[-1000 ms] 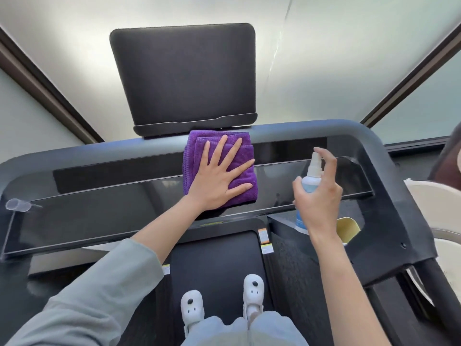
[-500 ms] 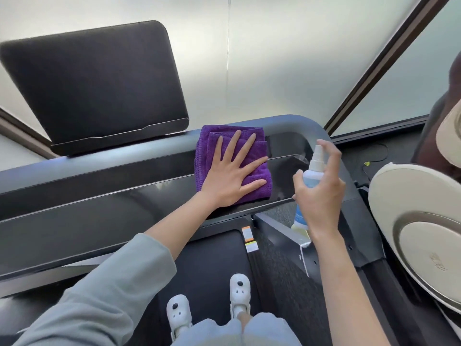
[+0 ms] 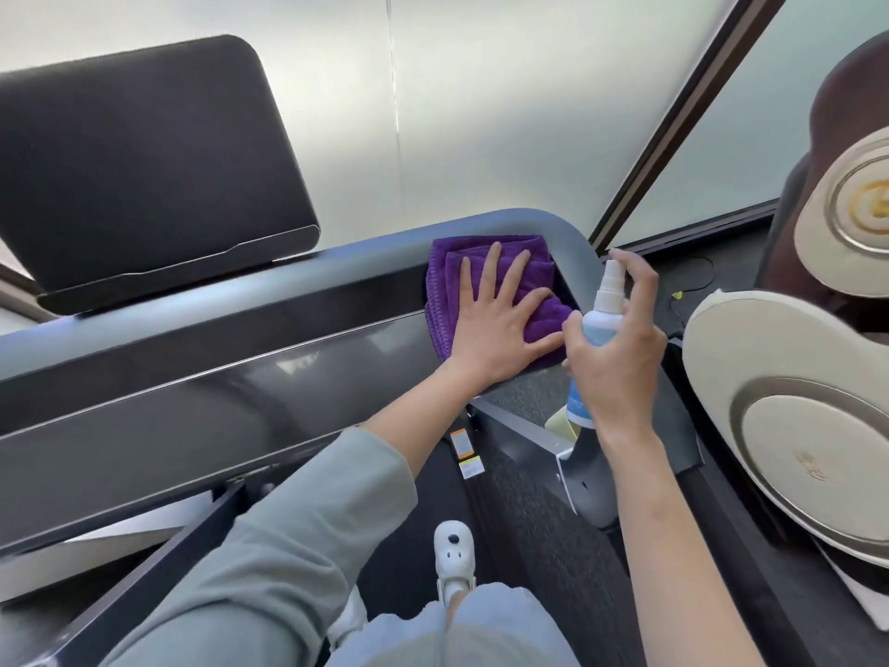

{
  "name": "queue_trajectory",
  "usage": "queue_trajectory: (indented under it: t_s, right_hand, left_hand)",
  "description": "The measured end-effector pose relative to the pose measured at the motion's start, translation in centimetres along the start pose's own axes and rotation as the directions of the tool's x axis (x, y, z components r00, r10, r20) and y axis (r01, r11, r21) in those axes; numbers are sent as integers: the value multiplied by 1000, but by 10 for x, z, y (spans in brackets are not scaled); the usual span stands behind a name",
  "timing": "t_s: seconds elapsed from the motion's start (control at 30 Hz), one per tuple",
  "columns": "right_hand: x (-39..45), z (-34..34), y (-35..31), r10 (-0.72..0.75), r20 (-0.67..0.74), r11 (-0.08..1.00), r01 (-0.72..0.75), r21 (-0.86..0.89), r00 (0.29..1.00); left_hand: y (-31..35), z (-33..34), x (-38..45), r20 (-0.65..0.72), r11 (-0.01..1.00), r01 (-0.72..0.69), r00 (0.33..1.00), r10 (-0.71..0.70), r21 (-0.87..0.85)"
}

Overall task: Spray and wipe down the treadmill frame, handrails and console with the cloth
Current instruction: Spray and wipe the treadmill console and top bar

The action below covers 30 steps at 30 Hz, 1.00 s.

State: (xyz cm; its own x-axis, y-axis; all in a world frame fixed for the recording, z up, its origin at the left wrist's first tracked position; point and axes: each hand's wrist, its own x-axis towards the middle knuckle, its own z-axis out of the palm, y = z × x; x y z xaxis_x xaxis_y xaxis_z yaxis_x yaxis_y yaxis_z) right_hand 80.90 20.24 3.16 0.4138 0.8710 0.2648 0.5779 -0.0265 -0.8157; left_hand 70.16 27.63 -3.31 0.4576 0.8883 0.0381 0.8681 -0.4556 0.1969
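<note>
A folded purple cloth (image 3: 447, 276) lies at the right end of the treadmill's glossy black console panel (image 3: 207, 377), up against the rounded grey frame corner (image 3: 553, 228). My left hand (image 3: 490, 324) presses flat on the cloth with fingers spread. My right hand (image 3: 620, 358) grips a white and pale blue spray bottle (image 3: 601, 320) just right of the cloth, index finger raised over the nozzle. The dark console screen (image 3: 144, 161) stands tilted at the upper left.
A cream and brown padded machine (image 3: 793, 426) stands close on the right. The treadmill belt (image 3: 529, 531) and my white shoe (image 3: 452, 556) are below. Frosted glass walls with a dark frame post (image 3: 673, 117) stand behind the treadmill.
My left hand has slid the cloth rightward along the console to the frame's right corner. My right hand with the bottle stays beside it. The view has turned to the right.
</note>
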Motion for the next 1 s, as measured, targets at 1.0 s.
queue_trajectory:
  t_s: [1.0]
  right_hand:
    - [-156,155,-149,-110,226,994,110,10,968]
  left_hand:
    - [-268,-57,-272,-137,978,197,969,-205,-73]
